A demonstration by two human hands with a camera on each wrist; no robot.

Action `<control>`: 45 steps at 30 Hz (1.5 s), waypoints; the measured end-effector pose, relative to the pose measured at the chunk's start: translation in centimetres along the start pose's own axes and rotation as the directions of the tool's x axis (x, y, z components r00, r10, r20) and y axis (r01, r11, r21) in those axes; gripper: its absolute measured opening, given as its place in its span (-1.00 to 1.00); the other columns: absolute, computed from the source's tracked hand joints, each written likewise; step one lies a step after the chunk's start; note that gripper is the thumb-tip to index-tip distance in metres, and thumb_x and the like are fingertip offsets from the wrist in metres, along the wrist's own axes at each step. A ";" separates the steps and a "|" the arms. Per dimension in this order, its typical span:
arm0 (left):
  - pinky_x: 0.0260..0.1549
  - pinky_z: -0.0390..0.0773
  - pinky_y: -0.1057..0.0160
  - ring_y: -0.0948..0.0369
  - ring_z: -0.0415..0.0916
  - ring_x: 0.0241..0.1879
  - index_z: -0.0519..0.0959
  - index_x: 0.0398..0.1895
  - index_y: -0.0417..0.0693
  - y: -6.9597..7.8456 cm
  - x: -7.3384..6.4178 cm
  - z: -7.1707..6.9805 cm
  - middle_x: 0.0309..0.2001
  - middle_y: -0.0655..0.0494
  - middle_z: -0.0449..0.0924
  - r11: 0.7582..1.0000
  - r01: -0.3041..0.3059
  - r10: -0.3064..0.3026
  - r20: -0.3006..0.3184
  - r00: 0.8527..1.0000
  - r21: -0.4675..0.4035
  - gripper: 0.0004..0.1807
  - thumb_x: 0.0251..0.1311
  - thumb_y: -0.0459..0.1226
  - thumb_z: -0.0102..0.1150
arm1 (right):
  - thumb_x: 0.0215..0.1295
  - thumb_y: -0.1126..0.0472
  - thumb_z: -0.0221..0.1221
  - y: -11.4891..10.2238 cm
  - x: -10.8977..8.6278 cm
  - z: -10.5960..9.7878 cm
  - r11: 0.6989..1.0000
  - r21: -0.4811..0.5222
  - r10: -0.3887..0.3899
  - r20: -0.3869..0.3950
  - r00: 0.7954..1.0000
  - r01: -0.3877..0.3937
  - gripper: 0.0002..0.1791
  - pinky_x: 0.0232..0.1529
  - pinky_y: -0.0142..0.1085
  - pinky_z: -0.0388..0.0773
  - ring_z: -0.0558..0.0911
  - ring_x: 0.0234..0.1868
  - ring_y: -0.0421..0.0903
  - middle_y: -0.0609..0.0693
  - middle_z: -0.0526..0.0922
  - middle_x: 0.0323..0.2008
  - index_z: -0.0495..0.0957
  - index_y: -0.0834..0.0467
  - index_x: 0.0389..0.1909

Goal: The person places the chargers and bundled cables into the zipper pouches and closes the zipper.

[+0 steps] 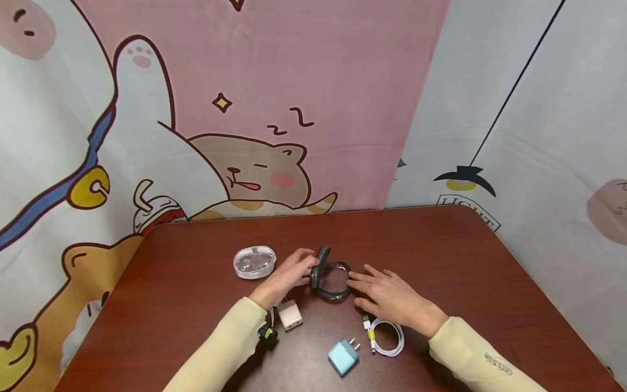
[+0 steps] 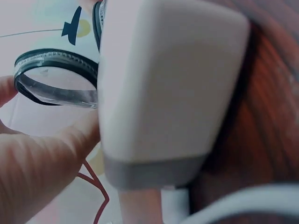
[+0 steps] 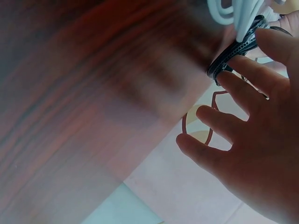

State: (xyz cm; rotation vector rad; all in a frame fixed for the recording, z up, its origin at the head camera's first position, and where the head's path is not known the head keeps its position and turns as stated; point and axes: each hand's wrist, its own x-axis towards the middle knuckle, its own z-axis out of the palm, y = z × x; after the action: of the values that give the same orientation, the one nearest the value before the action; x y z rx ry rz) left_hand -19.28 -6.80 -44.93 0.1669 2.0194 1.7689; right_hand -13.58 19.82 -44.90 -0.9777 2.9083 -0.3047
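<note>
A clear zip case with black trim [image 1: 333, 296] lies opened in mid-table, its lid raised on the left side. My left hand [image 1: 292, 271] holds that raised lid, fingers and thumb about its edge. On the other side, my right hand [image 1: 387, 294] is spread with straight fingers, the fingertips right at the case's rim. In the right wrist view the same black-trimmed case [image 3: 238, 46] shows beyond the fingertips. A pale pink charger [image 1: 290, 314] sits below my left hand and fills much of the left wrist view.
Behind my left hand lies another clear case with white trim [image 1: 254, 262]. Nearer the front are a blue plug charger [image 1: 343, 356] with its prongs out and a coiled white cable [image 1: 387, 355] with a yellow tie. A printed cloth [image 1: 352, 109] hangs behind the brown table [image 1: 416, 234].
</note>
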 end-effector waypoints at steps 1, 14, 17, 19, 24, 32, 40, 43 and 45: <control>0.20 0.56 -0.04 -0.06 0.51 0.22 0.34 0.38 -0.29 0.0 0.0 -0.1 0.23 -0.22 0.49 1.000 0.002 -0.002 -0.005 1.000 -0.002 -0.37 0.33 -0.14 0.09 | 0.50 0.01 0.22 0.0 0.0 0.0 1.000 -0.001 0.001 0.002 1.000 -0.001 -0.51 0.23 0.36 0.39 0.36 0.46 0.32 0.06 0.50 0.41 0.58 0.12 0.34; -0.03 0.69 0.04 -0.09 0.62 0.09 0.34 0.39 -0.29 -0.5 -0.2 -2.0 0.19 -0.29 0.53 0.997 0.009 -0.004 0.067 0.998 -0.075 -0.41 0.36 -0.18 0.05 | 0.50 -0.01 0.22 0.0 0.2 0.0 1.000 -0.024 -0.001 0.024 1.000 0.001 -0.51 0.25 0.38 0.35 0.35 0.47 0.29 0.05 0.49 0.42 0.58 0.11 0.34; -0.03 0.70 0.00 -0.07 0.65 0.05 0.31 0.42 -0.27 -0.6 -0.3 -2.4 0.21 -0.32 0.51 0.992 0.019 -0.006 0.109 0.994 -0.124 -0.39 0.34 -0.22 0.04 | 0.49 0.00 0.22 0.2 0.1 0.1 0.999 -0.033 0.001 0.015 1.000 0.000 -0.51 0.25 0.37 0.36 0.35 0.47 0.29 0.05 0.49 0.42 0.58 0.12 0.34; -0.03 0.70 -0.02 -0.07 0.66 0.04 0.29 0.42 -0.27 -0.7 -0.4 -2.6 0.21 -0.34 0.50 0.990 0.024 -0.006 0.128 0.992 -0.142 -0.38 0.31 -0.24 0.04 | 0.49 0.01 0.23 0.2 0.0 0.2 0.999 -0.037 -0.001 0.003 1.000 0.001 -0.51 0.24 0.37 0.37 0.36 0.46 0.30 0.06 0.50 0.41 0.58 0.13 0.33; -0.02 0.70 -0.04 -0.18 0.62 0.12 0.28 0.47 -0.24 -0.8 -0.3 -2.8 0.23 -0.36 0.51 0.985 0.031 -0.004 0.159 0.987 -0.168 -0.34 0.28 -0.28 0.07 | 0.48 0.03 0.24 0.4 0.0 0.4 0.999 -0.032 -0.010 -0.015 1.000 0.009 -0.52 0.22 0.37 0.39 0.37 0.45 0.31 0.08 0.51 0.39 0.59 0.14 0.31; 0.00 0.68 -0.05 -0.22 0.55 0.20 0.26 0.53 -0.18 -0.6 -0.5 -2.6 0.26 -0.33 0.51 0.990 0.017 0.009 0.177 0.984 -0.142 -0.27 0.28 -0.26 0.15 | 0.49 0.03 0.23 0.4 0.0 0.3 1.000 -0.003 -0.023 -0.039 0.999 0.023 -0.52 0.23 0.35 0.40 0.36 0.45 0.32 0.11 0.51 0.39 0.59 0.17 0.31; 0.04 0.66 -0.06 -0.07 0.61 0.15 0.23 0.54 -0.24 -0.4 -0.7 -2.2 0.25 -0.31 0.54 0.991 0.019 0.005 0.183 0.983 -0.131 -0.26 0.33 -0.24 0.22 | 0.52 -0.03 0.19 0.1 0.0 0.0 0.999 0.003 -0.032 -0.061 0.998 0.032 -0.48 0.25 0.32 0.40 0.36 0.45 0.33 0.15 0.48 0.42 0.56 0.17 0.34; 0.05 0.66 -0.04 -0.02 0.61 0.14 0.24 0.54 -0.25 -0.2 -0.8 -2.1 0.28 -0.27 0.51 0.995 0.015 0.003 0.183 0.983 -0.101 -0.25 0.36 -0.23 0.25 | 0.53 -0.06 0.17 -0.1 0.0 -0.2 0.999 0.004 -0.033 -0.085 0.996 0.033 -0.46 0.26 0.31 0.40 0.35 0.46 0.31 0.14 0.46 0.43 0.54 0.15 0.37; 0.05 0.66 -0.04 0.01 0.62 0.12 0.24 0.54 -0.25 0.0 -0.8 -2.0 0.32 -0.26 0.47 0.997 0.011 0.003 0.179 0.984 -0.081 -0.26 0.37 -0.22 0.26 | 0.53 -0.08 0.15 -0.3 0.0 -0.4 1.000 0.012 -0.022 -0.099 0.995 0.024 -0.45 0.28 0.30 0.39 0.34 0.47 0.29 0.13 0.46 0.43 0.53 0.13 0.38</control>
State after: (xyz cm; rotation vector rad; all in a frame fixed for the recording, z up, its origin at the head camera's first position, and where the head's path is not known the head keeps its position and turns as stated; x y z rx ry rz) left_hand -19.35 -8.93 -44.58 0.2855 1.8173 1.7636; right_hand -13.39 19.65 -44.47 -1.0236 2.9810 -0.3833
